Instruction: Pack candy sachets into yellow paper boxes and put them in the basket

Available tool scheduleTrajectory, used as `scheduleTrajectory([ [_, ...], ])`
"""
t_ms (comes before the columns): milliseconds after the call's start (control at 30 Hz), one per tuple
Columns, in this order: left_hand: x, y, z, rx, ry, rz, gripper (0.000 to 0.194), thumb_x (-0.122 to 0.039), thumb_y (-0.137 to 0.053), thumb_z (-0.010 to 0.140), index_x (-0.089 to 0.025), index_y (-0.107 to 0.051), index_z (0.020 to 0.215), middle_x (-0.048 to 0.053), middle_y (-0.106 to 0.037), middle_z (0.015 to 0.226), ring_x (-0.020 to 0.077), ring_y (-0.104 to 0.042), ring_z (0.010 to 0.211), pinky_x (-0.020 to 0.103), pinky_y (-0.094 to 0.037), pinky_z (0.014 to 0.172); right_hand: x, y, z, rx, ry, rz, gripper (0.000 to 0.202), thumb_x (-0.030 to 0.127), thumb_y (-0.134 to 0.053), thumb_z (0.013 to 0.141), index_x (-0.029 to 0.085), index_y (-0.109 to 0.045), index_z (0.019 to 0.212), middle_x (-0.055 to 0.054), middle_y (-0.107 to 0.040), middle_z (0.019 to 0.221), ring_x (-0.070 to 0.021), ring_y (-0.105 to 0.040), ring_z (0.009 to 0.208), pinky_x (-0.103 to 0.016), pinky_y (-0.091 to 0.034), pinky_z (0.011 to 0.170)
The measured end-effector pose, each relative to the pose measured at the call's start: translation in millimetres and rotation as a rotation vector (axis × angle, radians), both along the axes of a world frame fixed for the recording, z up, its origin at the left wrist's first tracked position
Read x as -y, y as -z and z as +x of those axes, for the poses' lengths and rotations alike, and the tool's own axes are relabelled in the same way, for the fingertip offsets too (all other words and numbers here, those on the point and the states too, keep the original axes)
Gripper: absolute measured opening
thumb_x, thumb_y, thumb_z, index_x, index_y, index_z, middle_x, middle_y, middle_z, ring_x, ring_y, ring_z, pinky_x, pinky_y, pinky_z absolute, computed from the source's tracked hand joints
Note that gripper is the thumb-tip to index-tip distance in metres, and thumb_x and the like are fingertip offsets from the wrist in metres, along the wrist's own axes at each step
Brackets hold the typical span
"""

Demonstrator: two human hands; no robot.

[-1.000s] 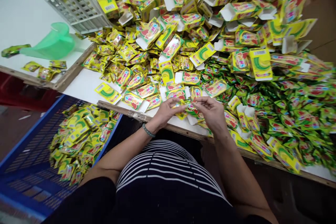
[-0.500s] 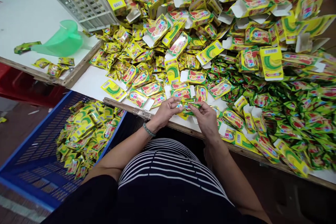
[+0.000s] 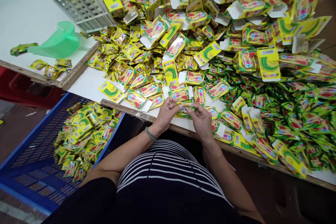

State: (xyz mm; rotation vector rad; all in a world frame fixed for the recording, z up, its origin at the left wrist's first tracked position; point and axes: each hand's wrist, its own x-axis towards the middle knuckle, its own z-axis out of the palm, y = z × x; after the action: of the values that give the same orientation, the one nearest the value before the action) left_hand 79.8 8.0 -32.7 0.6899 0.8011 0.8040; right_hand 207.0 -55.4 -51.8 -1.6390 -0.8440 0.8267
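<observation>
My left hand [image 3: 166,114] and my right hand [image 3: 202,121] meet at the front edge of the table. Their fingers pinch a small green-and-yellow candy packet [image 3: 183,112] from either side, and the fingertips hide part of it. Just beyond it lies a printed candy box [image 3: 180,93] with a white end flap. Behind the boxes, yellow-wrapped candies [image 3: 131,50] are heaped on the left and green-wrapped candies [image 3: 262,101] on the right. Loose boxes [image 3: 231,119] line the table edge beside my right hand.
A blue crate [image 3: 26,157] below the table on the left holds many filled boxes [image 3: 84,129]. A green scoop [image 3: 61,42] rests on the white side table [image 3: 23,14], near a tilted white plastic basket [image 3: 91,19]. A wooden strip [image 3: 126,109] edges the table.
The view has shifted slightly, so everything sits a little further left. Both hands stay pinched on the packet, which now shows less between the fingers.
</observation>
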Motion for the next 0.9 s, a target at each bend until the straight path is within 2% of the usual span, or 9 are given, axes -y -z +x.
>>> scheduleTrajectory([
  [133,1.0,3.7,2.0,0.017,-0.022,-0.021,0.053,-0.029,-0.087,0.050,-0.018,-0.050,0.087,-0.007,-0.062,0.066,0.0093,-0.059,0.063,0.023,-0.046,0.068,1.0,2.5,-7.0,-0.046,0.030,0.007,0.039,0.050,-0.072,0.072,0.021,-0.065,0.098,0.002,-0.060,0.069,-0.0137,-0.056,0.062,-0.030,-0.052,0.064],
  [233,-0.7,6.8,0.7,0.017,0.002,-0.029,0.052,-0.031,-0.086,0.053,-0.018,-0.051,0.089,-0.006,-0.062,0.067,0.0093,-0.059,0.063,0.024,-0.045,0.068,3.2,5.4,-9.1,-0.186,0.007,-0.008,0.048,0.049,-0.074,0.071,0.021,-0.062,0.109,-0.002,-0.068,0.089,-0.0151,-0.061,0.075,-0.031,-0.055,0.070],
  [333,-5.9,6.6,-1.4,-0.053,0.093,0.051,0.047,-0.033,-0.082,0.059,-0.018,-0.052,0.091,-0.005,-0.061,0.067,0.0104,-0.059,0.063,0.025,-0.045,0.067,6.6,9.8,-4.7,-0.213,-0.045,-0.066,0.050,0.050,-0.075,0.070,0.019,-0.064,0.107,-0.003,-0.070,0.090,-0.0161,-0.062,0.072,-0.032,-0.055,0.067],
  [400,-12.9,4.4,-2.0,-0.220,0.130,0.221,0.039,-0.033,-0.076,0.068,-0.018,-0.053,0.096,-0.002,-0.063,0.073,0.0137,-0.061,0.070,0.027,-0.047,0.071,9.3,11.2,1.7,-0.136,0.004,-0.058,0.045,0.050,-0.074,0.071,0.017,-0.067,0.101,-0.004,-0.071,0.085,-0.0165,-0.061,0.070,-0.032,-0.054,0.065],
  [467,-22.4,1.8,-0.4,-0.495,0.130,0.535,0.036,-0.030,-0.069,0.075,-0.019,-0.054,0.106,0.005,-0.067,0.090,0.0198,-0.063,0.088,0.033,-0.047,0.082,11.9,10.5,8.8,-0.012,0.106,-0.050,0.044,0.052,-0.072,0.072,0.017,-0.068,0.098,-0.004,-0.071,0.083,-0.0169,-0.061,0.069,-0.032,-0.052,0.065],
  [567,-38.2,1.7,8.6,-0.868,0.237,1.068,0.053,-0.025,-0.070,0.074,-0.018,-0.052,0.124,0.015,-0.058,0.126,0.0309,-0.050,0.120,0.044,-0.038,0.101,15.4,8.0,16.9,0.137,0.239,-0.062,0.048,0.053,-0.070,0.072,0.016,-0.067,0.102,-0.004,-0.070,0.080,-0.0177,-0.060,0.067,-0.033,-0.052,0.065],
  [633,-47.7,4.9,16.7,-1.025,0.369,1.235,0.065,-0.023,-0.072,0.073,-0.015,-0.047,0.133,0.019,-0.053,0.131,0.0352,-0.045,0.124,0.047,-0.036,0.102,17.6,7.6,20.1,0.172,0.269,-0.061,0.049,0.054,-0.070,0.071,0.016,-0.066,0.103,-0.003,-0.070,0.078,-0.0181,-0.061,0.067,-0.033,-0.052,0.065],
  [733,-58.3,10.4,22.9,-1.190,0.438,1.208,0.069,-0.020,-0.072,0.073,-0.009,-0.045,0.136,0.021,-0.056,0.119,0.0343,-0.049,0.115,0.043,-0.040,0.094,20.7,9.3,24.7,0.144,0.247,-0.061,0.048,0.054,-0.071,0.070,0.018,-0.065,0.100,-0.001,-0.070,0.075,-0.0174,-0.062,0.066,-0.032,-0.052,0.065],
  [900,-63.1,11.1,10.8,-1.102,0.435,1.031,0.032,-0.028,-0.072,0.072,-0.014,-0.063,0.099,0.011,-0.059,0.098,0.0254,-0.056,0.091,0.033,-0.042,0.075,10.9,11.6,35.7,-0.024,0.224,0.024,0.048,0.050,-0.074,0.069,0.019,-0.061,0.103,-0.002,-0.070,0.084,-0.0172,-0.066,0.074,-0.033,-0.055,0.074],
])
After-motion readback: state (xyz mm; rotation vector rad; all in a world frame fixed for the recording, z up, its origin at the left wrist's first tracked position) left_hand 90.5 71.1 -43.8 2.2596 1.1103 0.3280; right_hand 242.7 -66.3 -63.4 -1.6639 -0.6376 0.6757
